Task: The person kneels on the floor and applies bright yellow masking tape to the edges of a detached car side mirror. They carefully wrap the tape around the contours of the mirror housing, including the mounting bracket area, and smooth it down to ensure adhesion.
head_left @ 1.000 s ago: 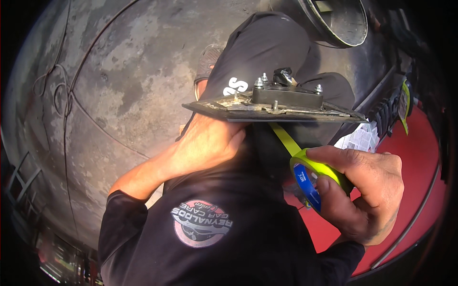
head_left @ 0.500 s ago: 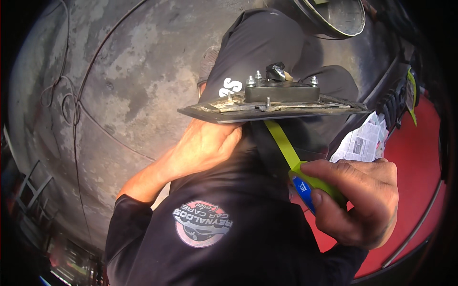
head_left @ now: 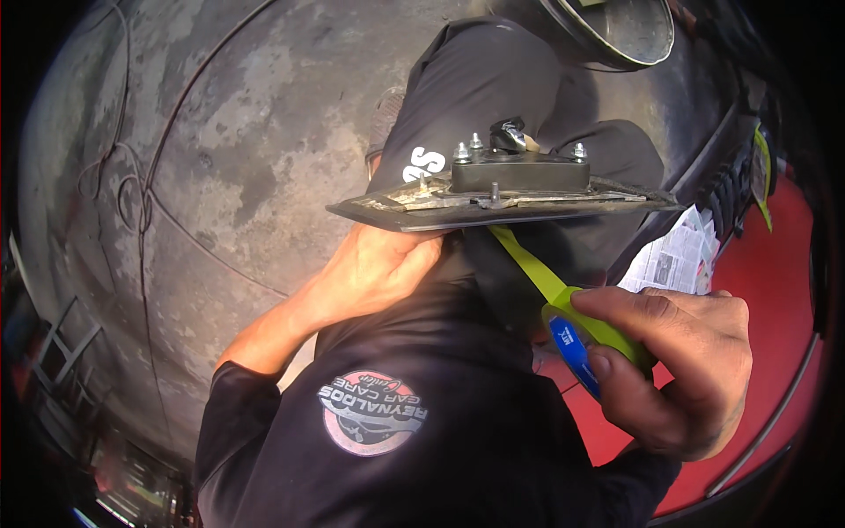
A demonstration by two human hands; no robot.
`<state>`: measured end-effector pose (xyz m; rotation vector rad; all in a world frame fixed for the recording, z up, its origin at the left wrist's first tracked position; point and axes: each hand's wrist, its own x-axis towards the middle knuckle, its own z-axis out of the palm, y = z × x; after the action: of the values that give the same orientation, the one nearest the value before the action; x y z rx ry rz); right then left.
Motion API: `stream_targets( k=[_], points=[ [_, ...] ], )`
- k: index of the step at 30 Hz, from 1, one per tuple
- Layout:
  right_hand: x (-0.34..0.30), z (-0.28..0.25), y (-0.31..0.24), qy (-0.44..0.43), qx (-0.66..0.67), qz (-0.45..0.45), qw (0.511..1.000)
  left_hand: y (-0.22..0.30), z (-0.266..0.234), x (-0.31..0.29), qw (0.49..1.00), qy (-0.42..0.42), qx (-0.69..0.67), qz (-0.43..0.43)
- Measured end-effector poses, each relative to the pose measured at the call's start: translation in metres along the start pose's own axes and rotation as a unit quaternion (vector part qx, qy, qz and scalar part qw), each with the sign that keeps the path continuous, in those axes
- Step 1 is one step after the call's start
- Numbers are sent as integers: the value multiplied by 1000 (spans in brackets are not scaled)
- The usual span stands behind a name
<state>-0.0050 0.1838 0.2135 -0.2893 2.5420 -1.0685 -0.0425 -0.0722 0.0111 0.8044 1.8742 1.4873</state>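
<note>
A dark, flat car part [head_left: 519, 173] with a raised black block and several metal studs lies above my lap, seen edge-on. My left hand [head_left: 387, 268] is closed at its underside and supports it; the fingertips are hidden beneath the part. In my right hand [head_left: 678, 370] is a roll of yellow-green masking tape [head_left: 616, 339] with a blue core label, pinched between thumb and fingers. From the roll, a taut strip of tape [head_left: 526, 262] runs up to the part's underside, where its end is out of sight.
Printed paper [head_left: 671, 257] sits beside a red surface [head_left: 775, 290] at right. More yellow-green tape [head_left: 760, 180] hangs at the far right. A round metal-rimmed container [head_left: 629, 40] stands at the top. Thin cable [head_left: 145, 189] trails over the stained floor [head_left: 238, 114] at left.
My right hand has shifted slightly right and down with the tape roll, and the strip is a little longer. The left hand and the car part have barely moved.
</note>
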Motion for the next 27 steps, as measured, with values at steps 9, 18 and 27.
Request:
stream_targets(
  k=[9,18,27],
  points=[
    [2,-2,-1,0,23,18,1000,-1,-4,2,1000,-17,12,10],
    [2,-2,-17,-23,-22,48,998,4,-1,1,999,-2,23,29],
    [-1,-4,-16,-19,-40,43,998,12,-3,7,998,-55,-23,11]
  ],
)
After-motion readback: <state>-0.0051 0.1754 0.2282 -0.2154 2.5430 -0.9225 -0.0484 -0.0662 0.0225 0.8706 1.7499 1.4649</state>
